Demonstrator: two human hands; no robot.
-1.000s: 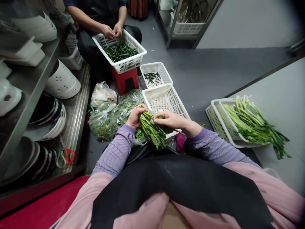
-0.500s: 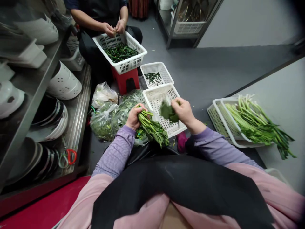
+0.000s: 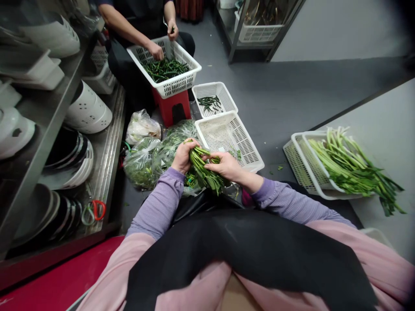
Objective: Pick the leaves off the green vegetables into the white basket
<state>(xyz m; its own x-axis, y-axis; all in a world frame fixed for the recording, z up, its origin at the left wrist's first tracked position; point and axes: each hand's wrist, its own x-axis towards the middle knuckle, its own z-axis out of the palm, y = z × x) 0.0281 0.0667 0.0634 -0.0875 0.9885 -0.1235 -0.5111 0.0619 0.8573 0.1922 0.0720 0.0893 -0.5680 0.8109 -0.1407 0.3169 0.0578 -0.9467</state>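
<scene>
My left hand [image 3: 183, 156] is wrapped round a bunch of leafy greens [image 3: 207, 176], its pale green stems up by my fingers and its leaves hanging over my lap. My right hand [image 3: 225, 165] is closed at the right side of that bunch, thumb and fingers pinching at a stem. Just beyond it lies a white plastic basket [image 3: 253, 149] with a few small green bits in it. Plastic bags of greens [image 3: 141, 166] sit on the floor left of my left hand.
Across from me, a person's hand [image 3: 156, 51] reaches into a white basket [image 3: 181, 84] of green chillies on a red stool [image 3: 167, 108]. A smaller basket [image 3: 228, 97] holds several chillies. Right are stacked baskets [image 3: 300, 162] with spring onions [image 3: 350, 164]; left, a metal shelf [image 3: 110, 142] with dishes and scissors [image 3: 98, 210].
My right hand has come left from over the basket, where it held dark leaves, back to the bunch. The other person's hands have parted, one lowering into the chillies.
</scene>
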